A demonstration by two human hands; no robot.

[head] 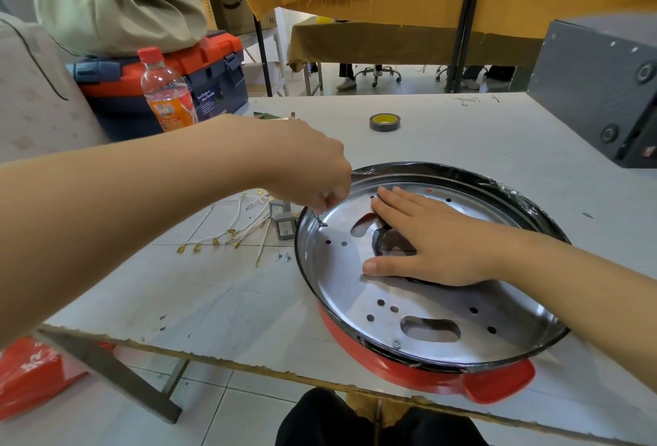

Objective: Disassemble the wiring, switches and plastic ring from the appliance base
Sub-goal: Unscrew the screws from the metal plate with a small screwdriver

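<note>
The red appliance base (497,383) lies on the table with its shiny metal plate (444,310) facing up inside a black rim. My right hand (433,243) rests flat on the plate's middle, fingers straight, covering the central hole. My left hand (313,172) hovers over the plate's left edge and pinches a small screw (322,221) at a hole there. White wires with brass terminals (227,228) and two grey switches (284,223) lie loose on the table left of the base. Two loose screws (283,256) sit beside them. Another screw (397,342) stands in the plate's near edge.
A roll of black tape (384,122) lies on the white table (220,300) at the back. A soda bottle (165,90) and an orange-blue toolbox (213,69) stand at the far left. A grey box (601,90) occupies the back right corner.
</note>
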